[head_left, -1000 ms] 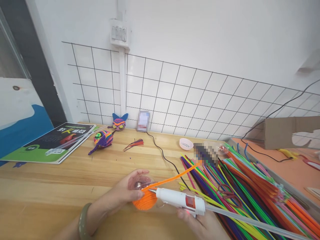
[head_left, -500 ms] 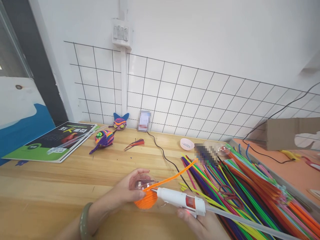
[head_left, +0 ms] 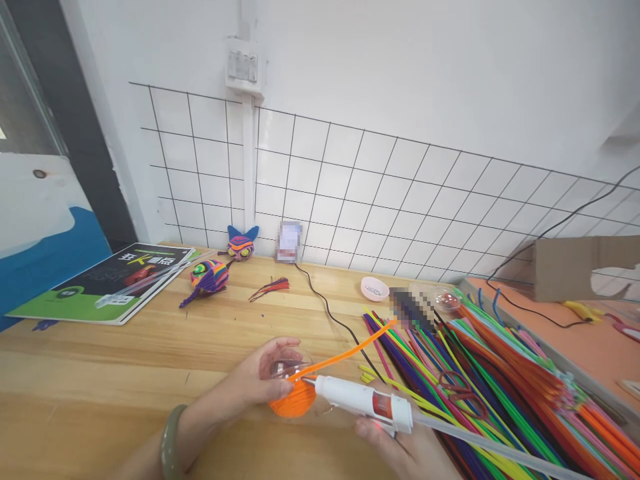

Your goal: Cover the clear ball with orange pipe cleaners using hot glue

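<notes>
Ball (head_left: 294, 402), clear plastic with orange winding below: in left hand (head_left: 245, 383), which is half curled about it, thumb in front. Likely light, hollow, fragile under a hard squeeze; bare part probably slippery, winding softer and grippier. Best hold: cupped from the bare side, away from the glue tip, which may be hot.

Strip (head_left: 350, 350), orange, fuzzy: runs from ball to beyond right hand (head_left: 400, 448). Presumably light, bendable; best taken near its far end.

Glue gun (head_left: 350, 398), white: gripped in right hand, fingers mostly hidden; tip at the winding, contact uncertain.

Table (head_left: 100, 400), pale wood: beneath both hands. Stems (head_left: 515, 360), many colours: right of right hand, red scissors (head_left: 469, 395) among them. Bowl (head_left: 375, 298), pink: beyond right hand. Toy (head_left: 209, 277), striped, and book (head_left: 85, 287): beyond left hand, to its left.

Wall (head_left: 425, 67), white, with wire grid (head_left: 330, 123): ahead of both hands.
</notes>
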Demonstrator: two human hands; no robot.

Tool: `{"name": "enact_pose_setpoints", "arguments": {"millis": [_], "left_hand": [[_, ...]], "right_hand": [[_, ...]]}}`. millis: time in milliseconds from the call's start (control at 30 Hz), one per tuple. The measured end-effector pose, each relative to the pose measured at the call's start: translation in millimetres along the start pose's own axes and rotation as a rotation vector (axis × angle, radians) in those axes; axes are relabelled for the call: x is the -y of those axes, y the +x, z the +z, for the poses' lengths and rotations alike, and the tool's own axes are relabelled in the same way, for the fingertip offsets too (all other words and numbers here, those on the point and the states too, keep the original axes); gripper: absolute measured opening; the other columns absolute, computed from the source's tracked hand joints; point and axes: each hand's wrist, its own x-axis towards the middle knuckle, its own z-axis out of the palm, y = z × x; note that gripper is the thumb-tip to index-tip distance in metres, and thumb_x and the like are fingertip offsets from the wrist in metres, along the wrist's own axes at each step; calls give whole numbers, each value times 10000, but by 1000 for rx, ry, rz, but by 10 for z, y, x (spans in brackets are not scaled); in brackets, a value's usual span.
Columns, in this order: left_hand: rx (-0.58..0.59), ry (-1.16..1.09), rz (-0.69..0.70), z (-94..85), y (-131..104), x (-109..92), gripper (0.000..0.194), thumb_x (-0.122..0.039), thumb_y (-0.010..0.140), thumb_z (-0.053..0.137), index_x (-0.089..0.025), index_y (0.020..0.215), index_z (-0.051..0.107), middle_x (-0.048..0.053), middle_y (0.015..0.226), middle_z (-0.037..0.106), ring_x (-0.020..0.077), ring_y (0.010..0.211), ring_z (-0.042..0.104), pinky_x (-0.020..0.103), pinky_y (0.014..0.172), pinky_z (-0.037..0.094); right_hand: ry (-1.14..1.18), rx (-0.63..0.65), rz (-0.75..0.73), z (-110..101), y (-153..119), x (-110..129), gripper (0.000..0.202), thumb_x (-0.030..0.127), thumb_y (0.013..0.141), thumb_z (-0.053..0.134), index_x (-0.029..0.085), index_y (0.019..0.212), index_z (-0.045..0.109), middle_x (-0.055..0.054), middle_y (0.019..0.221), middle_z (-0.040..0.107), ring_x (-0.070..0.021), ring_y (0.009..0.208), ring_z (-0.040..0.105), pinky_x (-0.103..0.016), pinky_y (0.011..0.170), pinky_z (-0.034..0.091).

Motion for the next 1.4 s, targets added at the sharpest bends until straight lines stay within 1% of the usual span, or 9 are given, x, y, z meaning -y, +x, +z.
{"name": "enact_pose_setpoints", "arguments": {"millis": [100,367,567,733,967,1100,1300,1400], "left_hand": [[2,0,0,2,1,0,678,-447,486,849,-272,1093,602,48,1038,615,264,1067,526,434,965,334],[6,-8,6,6,10,10,671,-432,491,853,-286,1095,600,38,1039,613,246,1054,526,410,941,355],[0,0,7,7,5,8,667,-435,500,848,-277,1097,597,46,1041,619,253,1076,520,406,944,353],[11,-16,16,-11,16,28,667,-419,505,851,-279,1103,590,43,1048,618,250,1068,527,407,940,358],[13,-26,27,-15,7,16,639,-405,538,838,-283,1113,587,49,1069,627,254,1086,522,415,955,344],[12,-24,14,-5,3,-3,647,-398,516,848,-279,1100,596,49,1067,628,259,1071,524,426,955,334],[19,-48,42,-2,5,13,626,-361,539,842,-268,1107,596,60,1055,637,270,1073,518,431,946,330],[10,-62,58,6,1,12,618,-355,531,847,-259,1092,607,53,1011,645,262,1038,529,423,937,333]], "right_hand": [[-27,-20,2,5,-14,-19,364,534,857,448,218,739,584,-13,674,626,-178,615,603,-219,595,488],[-85,35,-13,3,17,-59,403,559,865,421,214,716,568,-11,620,604,-177,574,582,-229,571,486],[-61,3,5,-10,4,-43,361,531,860,451,215,773,603,-24,711,650,-187,648,622,-228,627,501],[-94,15,-9,-6,-1,-49,360,529,858,455,215,742,589,-11,652,632,-178,597,605,-218,589,497],[-24,-37,5,-8,10,-55,331,502,848,482,214,752,613,-18,690,653,-189,652,633,-217,621,511],[14,-45,25,8,7,-87,350,517,846,484,208,755,621,-21,666,654,-198,684,644,-224,641,526],[-38,-87,49,-4,-26,-196,373,522,820,538,187,923,666,-76,887,715,-244,824,671,-284,739,539],[-34,-84,57,-6,-18,-210,373,522,812,544,183,903,668,-79,883,716,-247,815,670,-285,732,538]]}}
